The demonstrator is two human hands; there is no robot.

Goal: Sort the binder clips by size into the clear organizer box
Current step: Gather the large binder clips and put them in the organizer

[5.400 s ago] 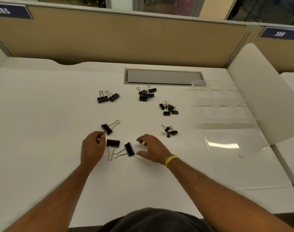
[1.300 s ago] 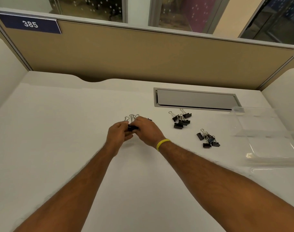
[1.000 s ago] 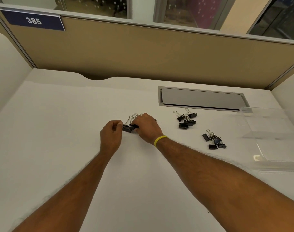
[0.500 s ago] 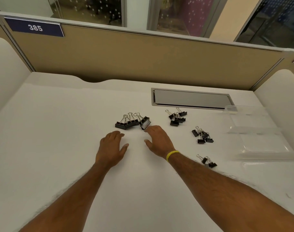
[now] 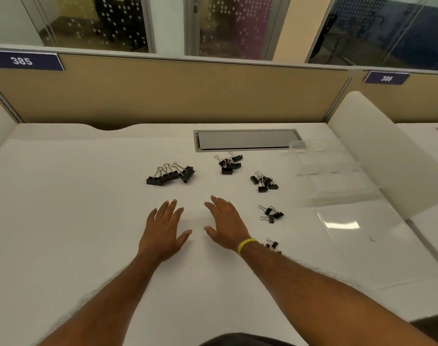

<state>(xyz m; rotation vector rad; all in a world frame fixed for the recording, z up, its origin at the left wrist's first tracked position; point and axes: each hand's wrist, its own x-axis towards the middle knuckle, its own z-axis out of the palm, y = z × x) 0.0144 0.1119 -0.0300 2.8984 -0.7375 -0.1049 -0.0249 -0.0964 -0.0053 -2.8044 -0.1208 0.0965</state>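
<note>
Black binder clips lie in groups on the white desk. A row of large clips (image 5: 170, 174) sits just beyond my hands. Medium clips (image 5: 229, 163) lie further right, then another cluster (image 5: 264, 181), a small cluster (image 5: 271, 214) and one tiny clip (image 5: 272, 243) beside my right wrist. The clear organizer box (image 5: 334, 176) stands at the right with its lid (image 5: 350, 226) flat in front of it. My left hand (image 5: 164, 231) and my right hand (image 5: 225, 222) rest flat and empty on the desk, fingers spread, below the large clips.
A grey cable hatch (image 5: 245, 140) is set into the desk behind the clips. A tan partition (image 5: 178, 93) closes the back, and a white side divider (image 5: 387, 151) rises right of the organizer box.
Both hands let go of the large clips, now gathered in a row, and drew back toward me to lie flat on the desk. The view has tilted slightly.
</note>
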